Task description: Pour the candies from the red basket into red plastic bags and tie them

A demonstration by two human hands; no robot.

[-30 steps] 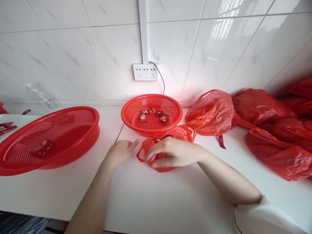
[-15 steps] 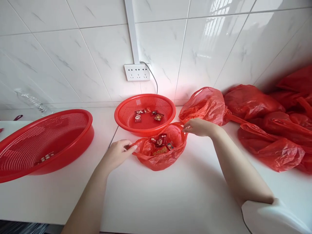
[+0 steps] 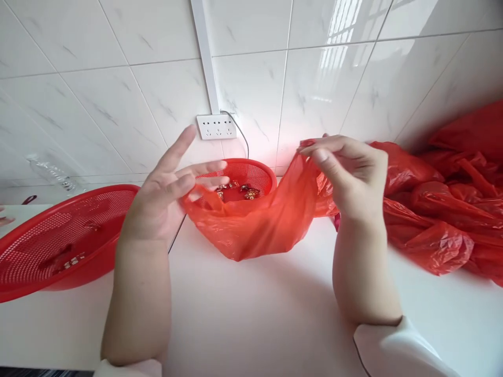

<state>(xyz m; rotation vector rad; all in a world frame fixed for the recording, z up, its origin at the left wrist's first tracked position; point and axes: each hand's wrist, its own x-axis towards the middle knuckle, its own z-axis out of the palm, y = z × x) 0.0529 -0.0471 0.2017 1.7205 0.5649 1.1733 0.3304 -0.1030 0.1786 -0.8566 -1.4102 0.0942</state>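
A red plastic bag [image 3: 255, 230] hangs stretched between my hands, just over the white tabletop. My right hand [image 3: 349, 167] pinches its right handle between thumb and fingers, higher than the left side. On the other side, my left hand [image 3: 161, 193] has the left handle at its thumb and lower fingers, with the index finger pointing up and the others stretched out. The bag's front wall hides what lies inside. Right behind it stands a round red plastic basket [image 3: 271, 175] holding several small wrapped sweets [image 3: 250, 193], partly covered by the bag and my left fingers.
A larger red basket [image 3: 102, 193] with a few wrapped packets stands at the left. Several filled red bags [image 3: 436, 220] are piled at the right. A clear plastic bottle [image 3: 55, 173] lies by the tiled wall, which carries a socket strip [image 3: 217, 127] with a cable.
Both hands have risen, drawing the bag's handles up and apart. The packets visible inside the bag before are now hidden behind its front wall. My left fingers have spread.
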